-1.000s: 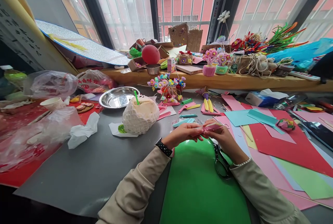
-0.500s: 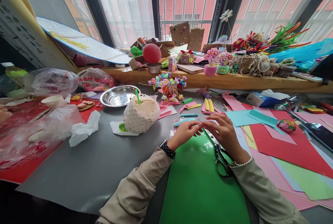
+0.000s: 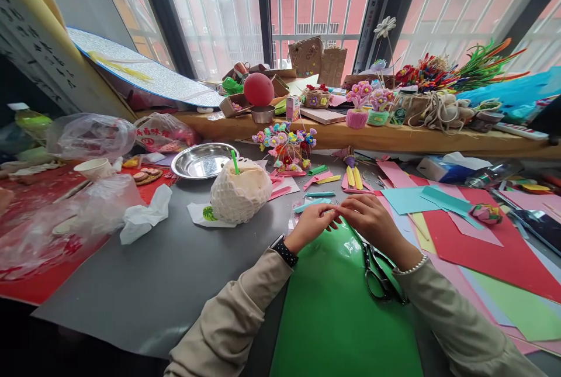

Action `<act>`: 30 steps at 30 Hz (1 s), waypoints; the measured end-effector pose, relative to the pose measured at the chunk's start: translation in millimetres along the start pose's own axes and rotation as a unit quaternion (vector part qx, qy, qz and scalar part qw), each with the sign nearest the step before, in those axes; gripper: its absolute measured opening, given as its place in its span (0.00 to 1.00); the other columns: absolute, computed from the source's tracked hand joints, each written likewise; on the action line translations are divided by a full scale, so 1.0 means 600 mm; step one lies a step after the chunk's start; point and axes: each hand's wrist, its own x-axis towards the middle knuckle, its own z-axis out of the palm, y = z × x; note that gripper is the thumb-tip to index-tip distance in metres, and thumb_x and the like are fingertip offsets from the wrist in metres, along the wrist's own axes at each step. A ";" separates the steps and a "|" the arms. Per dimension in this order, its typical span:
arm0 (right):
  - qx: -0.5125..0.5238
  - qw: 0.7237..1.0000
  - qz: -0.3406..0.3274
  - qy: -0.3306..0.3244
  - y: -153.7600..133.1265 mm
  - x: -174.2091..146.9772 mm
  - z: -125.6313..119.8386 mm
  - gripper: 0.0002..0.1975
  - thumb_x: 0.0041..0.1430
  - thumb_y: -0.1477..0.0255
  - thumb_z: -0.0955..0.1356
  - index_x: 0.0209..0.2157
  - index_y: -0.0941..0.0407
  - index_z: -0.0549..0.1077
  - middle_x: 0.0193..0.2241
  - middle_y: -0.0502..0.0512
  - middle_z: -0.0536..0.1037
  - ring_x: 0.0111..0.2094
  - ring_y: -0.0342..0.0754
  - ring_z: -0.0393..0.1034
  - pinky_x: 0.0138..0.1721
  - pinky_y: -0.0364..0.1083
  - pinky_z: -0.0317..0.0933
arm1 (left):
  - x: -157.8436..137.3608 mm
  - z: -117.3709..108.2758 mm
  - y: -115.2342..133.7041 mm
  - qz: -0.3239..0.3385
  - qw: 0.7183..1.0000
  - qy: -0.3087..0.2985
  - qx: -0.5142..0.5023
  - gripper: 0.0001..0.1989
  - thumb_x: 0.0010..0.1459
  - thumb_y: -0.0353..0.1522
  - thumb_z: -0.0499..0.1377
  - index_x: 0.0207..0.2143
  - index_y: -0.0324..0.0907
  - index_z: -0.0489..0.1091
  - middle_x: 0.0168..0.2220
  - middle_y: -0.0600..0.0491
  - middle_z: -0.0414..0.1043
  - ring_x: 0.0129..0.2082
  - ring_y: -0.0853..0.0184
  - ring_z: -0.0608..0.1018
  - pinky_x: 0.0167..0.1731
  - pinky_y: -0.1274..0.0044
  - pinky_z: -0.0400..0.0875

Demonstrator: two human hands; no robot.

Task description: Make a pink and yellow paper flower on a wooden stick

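Lowered right fingers [image 3: 357,204] hover above partly hidden scissors [image 3: 370,253].

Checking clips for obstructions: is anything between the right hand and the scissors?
Nothing visible does. The right hand is above the green mat; the scissors lie on that mat, partly hidden by the hand, so the covered stretch cannot be checked.

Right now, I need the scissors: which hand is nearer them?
Right. The right hand is over the scissors, partly hiding them; the left hand is farther off, to their left.
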 end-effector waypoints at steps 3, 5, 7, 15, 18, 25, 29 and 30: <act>0.003 1.000 -0.029 0.000 0.002 0.003 -0.003 0.10 0.56 0.77 0.61 0.35 0.55 0.73 0.31 0.54 0.76 0.37 0.49 0.65 0.39 0.48 0.57 | 0.000 -0.003 0.000 -0.029 0.998 -0.011 -0.048 0.10 0.50 0.34 0.54 0.30 0.34 0.68 0.25 0.52 0.69 0.21 0.76 0.69 0.23 0.82 0.61; 0.003 0.998 -0.058 -0.005 0.003 0.006 -0.006 0.10 0.57 0.78 0.60 0.35 0.57 0.72 0.31 0.55 0.76 0.37 0.49 0.65 0.38 0.48 0.57 | 0.001 -0.007 -0.002 -0.051 0.994 -0.023 -0.094 0.11 0.47 0.36 0.56 0.28 0.35 0.68 0.25 0.52 0.70 0.22 0.76 0.69 0.23 0.82 0.61; 0.012 0.996 -0.086 -0.025 0.006 0.011 -0.011 0.11 0.57 0.79 0.60 0.34 0.58 0.72 0.31 0.56 0.75 0.36 0.48 0.65 0.36 0.47 0.57 | 0.002 -0.011 -0.005 -0.071 0.988 -0.043 -0.134 0.14 0.44 0.38 0.58 0.27 0.35 0.68 0.25 0.52 0.70 0.22 0.76 0.69 0.24 0.82 0.60; 0.045 0.985 -0.127 -0.109 0.023 0.033 -0.023 0.11 0.58 0.76 0.59 0.27 0.58 0.70 0.25 0.54 0.72 0.28 0.44 0.63 0.31 0.44 0.57 | 0.006 -0.016 -0.009 -0.082 0.983 -0.086 -0.141 0.17 0.40 0.41 0.60 0.25 0.35 0.68 0.26 0.52 0.69 0.23 0.75 0.68 0.25 0.81 0.60; 0.040 0.983 -0.134 -0.118 0.023 0.035 -0.027 0.12 0.58 0.78 0.58 0.26 0.58 0.70 0.25 0.54 0.72 0.27 0.43 0.63 0.30 0.43 0.56 | 0.004 -0.015 -0.008 -0.078 0.983 -0.087 -0.141 0.16 0.40 0.41 0.60 0.26 0.35 0.68 0.26 0.53 0.69 0.23 0.75 0.69 0.25 0.81 0.60; 0.095 0.989 -0.075 -0.082 0.021 0.029 -0.026 0.10 0.58 0.75 0.60 0.27 0.57 0.69 0.29 0.53 0.74 0.28 0.44 0.64 0.29 0.43 0.57 | 0.004 -0.012 -0.006 -0.064 0.986 -0.080 -0.129 0.18 0.42 0.41 0.59 0.32 0.36 0.66 0.26 0.53 0.70 0.22 0.75 0.70 0.23 0.82 0.59; 0.157 0.986 -0.030 -0.053 0.020 0.021 -0.023 0.08 0.57 0.74 0.61 0.27 0.57 0.69 0.26 0.53 0.74 0.29 0.44 0.66 0.30 0.43 0.59 | 0.004 -0.006 -0.005 -0.055 0.989 -0.052 -0.125 0.20 0.42 0.41 0.60 0.34 0.37 0.63 0.26 0.52 0.72 0.23 0.73 0.72 0.23 0.81 0.60; 0.166 0.985 -0.019 -0.048 0.019 0.019 -0.023 0.07 0.57 0.75 0.61 0.27 0.57 0.68 0.26 0.53 0.74 0.29 0.44 0.66 0.30 0.43 0.60 | 0.004 -0.005 -0.004 -0.053 0.989 -0.050 -0.126 0.19 0.42 0.41 0.60 0.33 0.37 0.63 0.27 0.51 0.72 0.24 0.72 0.73 0.24 0.80 0.60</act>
